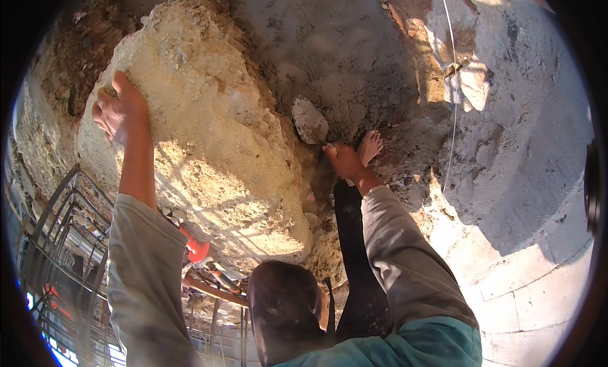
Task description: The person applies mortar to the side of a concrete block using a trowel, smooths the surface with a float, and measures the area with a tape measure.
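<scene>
My right hand is closed round the handle of a trowel, most of the handle hidden in my fist. The trowel's blade is coated in grey mortar and points away from me, over wet grey mortar in a trench. On the left, my left hand leans on a large, rough, yellowish rock, with bent fingers gripping its far left edge.
My bare foot stands beside my right hand. A taut white string runs along the right side, before a grey wall surface. Steel rebar cages stand at the lower left, near a red-orange object.
</scene>
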Available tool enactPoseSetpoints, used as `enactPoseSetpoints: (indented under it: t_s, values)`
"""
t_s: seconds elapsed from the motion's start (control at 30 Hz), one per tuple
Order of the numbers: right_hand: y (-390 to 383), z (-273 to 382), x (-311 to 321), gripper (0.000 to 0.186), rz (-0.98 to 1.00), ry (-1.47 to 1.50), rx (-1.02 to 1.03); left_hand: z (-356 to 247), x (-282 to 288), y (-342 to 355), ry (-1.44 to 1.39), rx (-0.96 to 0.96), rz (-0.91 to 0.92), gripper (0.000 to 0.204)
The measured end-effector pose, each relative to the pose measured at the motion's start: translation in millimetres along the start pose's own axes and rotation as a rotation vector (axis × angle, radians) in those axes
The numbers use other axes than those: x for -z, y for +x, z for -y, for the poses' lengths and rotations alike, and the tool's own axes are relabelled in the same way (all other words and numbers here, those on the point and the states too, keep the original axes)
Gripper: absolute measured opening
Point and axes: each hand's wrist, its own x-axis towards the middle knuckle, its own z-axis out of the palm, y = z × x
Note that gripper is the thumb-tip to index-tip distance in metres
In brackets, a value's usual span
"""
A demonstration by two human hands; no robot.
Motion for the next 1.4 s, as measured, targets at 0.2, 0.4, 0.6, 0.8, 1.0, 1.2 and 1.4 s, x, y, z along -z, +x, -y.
enactPoseSetpoints:
  t_s: [0.2,0.4,0.6,0.8,1.0,1.2,1.4]
  values:
    - [53.9,77.7,81.3,0.048,0.220,0.291,-0.527,6.8,4.3,-2.8,0.044,0.028,0.004,0.078]
    - [58.2,76.6,102.1,0.052,0.279,-0.282,-0.075,11.7,0.0,2.3,0.070,0.018,-0.026,0.076]
    - [149.7,131.9,113.0,0.049,0.457,-0.029,-0.360,2.9,-1.5,-0.9,0.012,-0.006,-0.013,0.075]
    - [81.0,60.0,87.1,0.042,0.467,-0.521,-0.008,7.7,1.1,-0.9,0.064,0.027,-0.005,0.075]
    - [59.1,87.4,110.1,0.048,0.298,-0.397,-0.180,4.4,2.3,-3.5,0.028,-0.005,-0.024,0.076]
    - [-16.2,47.5,56.3,0.045,-0.034,-0.328,-0.136,7.6,-1.2,-8.4,-0.036,-0.004,-0.059,0.078]
    - [-144.9,207.7,112.4,0.024,0.276,0.642,-0.110,8.2,20.3,-37.3,-0.415,-0.009,-0.160,0.075]
